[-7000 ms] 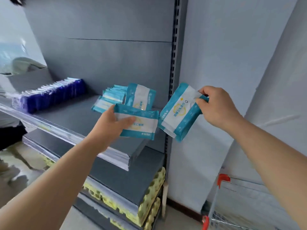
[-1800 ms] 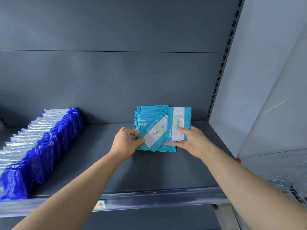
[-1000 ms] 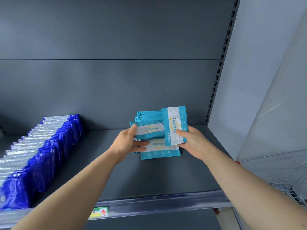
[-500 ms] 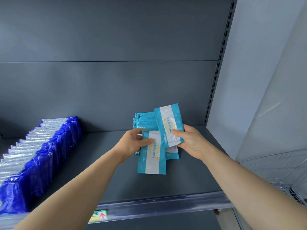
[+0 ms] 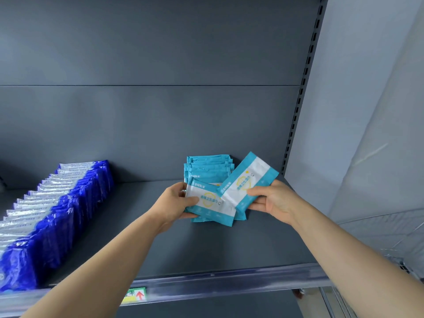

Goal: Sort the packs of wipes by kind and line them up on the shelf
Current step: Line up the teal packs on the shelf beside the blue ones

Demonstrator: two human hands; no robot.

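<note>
Along the frame's left edge, a row of dark blue and silver foil wipe packs (image 5: 64, 210) stands on the grey metal shelf (image 5: 206, 249). Centre frame, my left grip (image 5: 174, 203) pinches a teal-and-white plastic wipe pack (image 5: 211, 203) by its end. My right grip (image 5: 275, 198) curls round a second teal pack (image 5: 249, 180), tilted, in front of the standing teal row (image 5: 206, 167). Light, squashy and slick, I judge, so I'd hold the short ends.

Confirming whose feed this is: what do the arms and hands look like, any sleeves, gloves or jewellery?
The left forearm and right forearm are bare to the frame's edge, no sleeve showing. The left hand and right hand have no gloves; no watch, wristband or ring is visible.
</note>
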